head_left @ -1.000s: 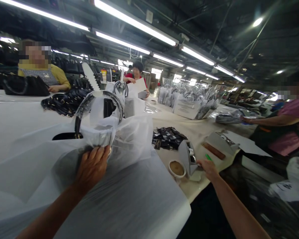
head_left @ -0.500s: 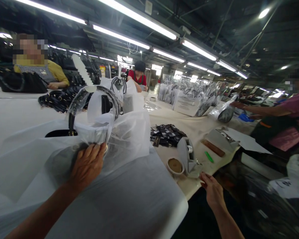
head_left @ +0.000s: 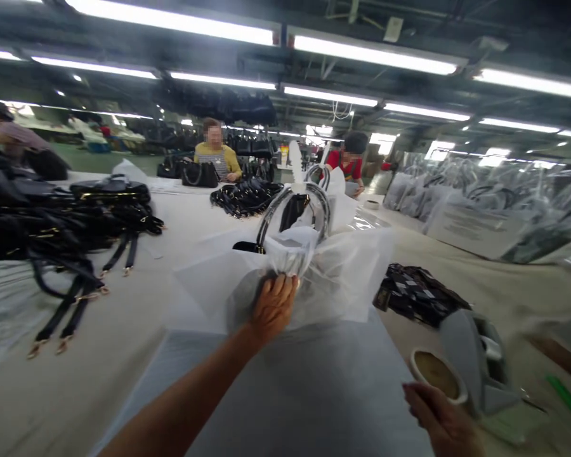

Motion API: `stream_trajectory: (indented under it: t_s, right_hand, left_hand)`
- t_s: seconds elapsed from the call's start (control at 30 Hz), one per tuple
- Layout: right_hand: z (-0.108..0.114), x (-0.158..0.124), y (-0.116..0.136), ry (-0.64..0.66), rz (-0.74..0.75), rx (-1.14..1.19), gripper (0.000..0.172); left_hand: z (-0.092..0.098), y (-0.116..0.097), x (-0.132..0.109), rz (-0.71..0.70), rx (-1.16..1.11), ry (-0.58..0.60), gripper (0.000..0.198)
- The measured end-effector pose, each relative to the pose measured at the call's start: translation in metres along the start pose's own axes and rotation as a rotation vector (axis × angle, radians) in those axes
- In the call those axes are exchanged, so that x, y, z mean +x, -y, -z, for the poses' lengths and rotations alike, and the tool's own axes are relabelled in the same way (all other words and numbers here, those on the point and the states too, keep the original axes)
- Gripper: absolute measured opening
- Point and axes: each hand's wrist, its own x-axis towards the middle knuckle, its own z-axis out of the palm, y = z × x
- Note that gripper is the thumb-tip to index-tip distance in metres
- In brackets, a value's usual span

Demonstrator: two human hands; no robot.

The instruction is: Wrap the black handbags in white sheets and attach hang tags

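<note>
In the middle stands a handbag (head_left: 242,299) wrapped in thin white paper (head_left: 352,266). Its two arched handles have clear film on them, and a pale notched strip (head_left: 295,164) sticks up behind. My left hand (head_left: 275,306) presses its closed fingers onto the paper at the bag's front; its thumb is hidden. At lower right, my right hand (head_left: 440,412) is blurred, thumb and fingertips pinched together; what they hold, if anything, is too small to see. Near it are a round dish (head_left: 413,365) with a brown filling and a grey tape dispenser (head_left: 461,346).
Black hang tags (head_left: 421,293) lie heaped on the right. Black straps and bags (head_left: 66,219) are piled on the left, with more straps (head_left: 245,198) behind. Bagged handbags (head_left: 476,209) fill the far right. Two co-workers sit across the table (head_left: 190,219); another person bends at far left.
The view has swung left, bringing the left strap pile in. My right hand has come away from the tape dispenser's end toward the bag. My left hand stays on the paper.
</note>
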Motion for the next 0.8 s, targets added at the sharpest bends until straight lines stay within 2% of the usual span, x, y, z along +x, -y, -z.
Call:
stream_trajectory:
  t_s: [0.1,0.17,0.2,0.27,0.37,0.47,0.6,0.8]
  right_hand:
    - [-0.071,-0.011,0.076,0.234,0.194,0.154,0.033]
    - [-0.109,-0.006,0.117,0.383,0.262,0.22,0.034]
    - [-0.125,0.0,0.133,0.371,0.284,0.274,0.035]
    - [-0.152,0.015,0.152,0.367,0.312,0.329,0.037]
    - [-0.182,0.037,0.16,0.33,0.311,0.262,0.04]
    - [-0.199,0.048,0.157,0.234,0.304,0.109,0.041]
    - [-0.206,0.049,0.156,0.112,0.312,-0.013,0.041]
    - [-0.207,0.044,0.161,0.082,0.293,-0.041,0.044]
  left_hand:
    - [0.0,-0.002,-0.003,0.013,-0.012,0.0,0.041]
    - [0.001,-0.002,-0.004,0.005,-0.033,-0.007,0.041]
    - [0.001,-0.002,-0.004,0.001,-0.043,-0.008,0.041]
    - [0.001,-0.001,-0.004,0.0,-0.059,-0.006,0.04]
    - [-0.003,0.001,-0.007,-0.012,-0.082,-0.016,0.04]
    - [-0.009,0.002,-0.01,-0.044,-0.107,-0.034,0.038]
    - [-0.012,0.005,-0.011,-0.052,-0.145,-0.066,0.037]
    - [-0.008,0.008,-0.007,-0.032,-0.164,-0.093,0.037]
